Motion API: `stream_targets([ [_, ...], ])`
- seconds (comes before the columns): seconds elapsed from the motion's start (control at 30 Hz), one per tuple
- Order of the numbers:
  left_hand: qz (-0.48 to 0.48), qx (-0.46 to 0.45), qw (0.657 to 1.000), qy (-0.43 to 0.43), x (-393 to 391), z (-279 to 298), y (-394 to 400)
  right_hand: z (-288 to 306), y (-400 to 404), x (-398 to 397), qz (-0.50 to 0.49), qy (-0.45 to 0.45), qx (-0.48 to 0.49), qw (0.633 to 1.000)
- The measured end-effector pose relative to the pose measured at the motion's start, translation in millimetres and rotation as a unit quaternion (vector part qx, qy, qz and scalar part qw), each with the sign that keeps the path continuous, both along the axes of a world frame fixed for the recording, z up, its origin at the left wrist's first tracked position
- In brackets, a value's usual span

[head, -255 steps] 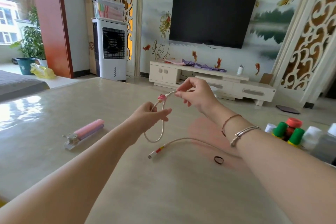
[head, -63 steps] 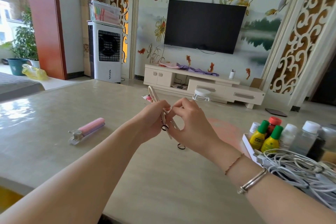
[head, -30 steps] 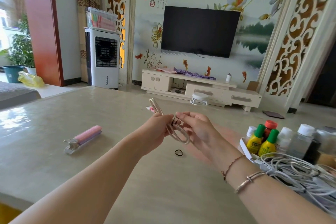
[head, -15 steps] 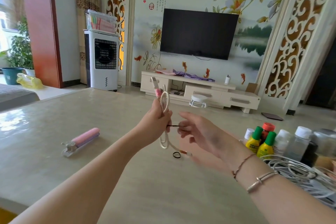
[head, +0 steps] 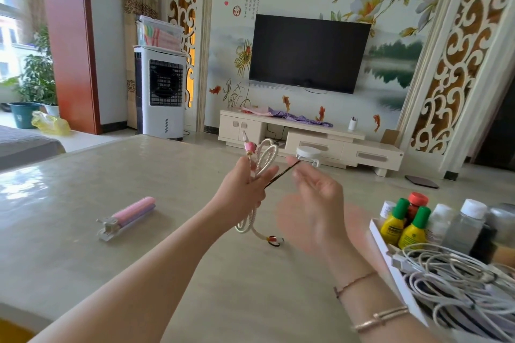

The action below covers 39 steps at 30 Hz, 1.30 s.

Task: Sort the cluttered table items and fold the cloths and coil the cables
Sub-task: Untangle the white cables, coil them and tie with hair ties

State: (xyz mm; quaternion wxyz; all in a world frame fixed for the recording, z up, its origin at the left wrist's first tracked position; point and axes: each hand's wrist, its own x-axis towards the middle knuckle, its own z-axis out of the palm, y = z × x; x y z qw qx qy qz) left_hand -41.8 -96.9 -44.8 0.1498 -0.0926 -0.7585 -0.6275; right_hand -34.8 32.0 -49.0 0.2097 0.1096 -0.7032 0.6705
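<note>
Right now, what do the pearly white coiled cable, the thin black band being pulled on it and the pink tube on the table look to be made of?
Pearly white coiled cable: probably a braided or ribbed sleeve, given its beaded sheen.
Thin black band: likely elastic, stretched taut between the left hand and right hand.
Pink tube: seems smooth matte plastic with a pale clip end; unsure.

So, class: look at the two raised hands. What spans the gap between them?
In the head view, a thin dark elastic band is stretched taut from the coiled cable gripped in the left hand to the right hand's fingers.
</note>
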Motion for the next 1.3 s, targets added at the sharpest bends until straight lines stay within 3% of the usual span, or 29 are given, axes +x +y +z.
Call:
stream_targets([
  [0.03, -0.020, 0.007, 1.000, 0.002, 3, 2, 2, -4, -2, -2, -0.065, 0.050, 0.077, 0.994],
  [0.1, -0.062, 0.010, 0.998, 0.014, 9, 5, 6, -8, -5, -3, -0.072, 0.050, 0.092, 0.992],
  [0.2, -0.080, 0.012, 0.997, 0.022, 16, 7, 9, 2, -4, 4, 0.081, -0.062, -0.024, 0.994],
  [0.3, -0.087, 0.013, 0.996, 0.026, 15, 7, 4, 12, 11, 6, 0.212, -0.065, -0.059, 0.973],
  [0.4, -0.031, -0.190, 0.980, 0.054, 11, -1, 3, 13, 23, 1, 0.201, -0.059, -0.022, 0.977],
  [0.5, -0.001, -0.388, 0.917, 0.091, 14, -10, 9, 15, 28, -2, 0.153, -0.065, -0.019, 0.986],
  [0.7, 0.007, -0.542, 0.837, 0.073, 16, -6, 15, 0, 49, -6, 0.077, -0.015, -0.048, 0.996],
  [0.87, -0.017, -0.616, 0.784, 0.078, 15, -5, 25, -7, 56, -12, 0.054, -0.052, -0.092, 0.993],
  [1.0, -0.012, -0.611, 0.790, 0.056, 14, -4, 15, -7, 55, -11, 0.060, -0.028, 0.089, 0.994],
  [1.1, 0.006, -0.609, 0.792, 0.035, 14, -3, 5, -5, 50, -8, 0.098, -0.008, 0.257, 0.961],
  [1.2, 0.020, -0.615, 0.789, 0.014, 13, -7, 4, -2, 45, -5, 0.098, -0.002, 0.319, 0.943],
  [1.3, 0.019, -0.571, 0.821, -0.019, 8, -7, 7, -1, 46, -3, 0.110, 0.005, 0.341, 0.934],
])
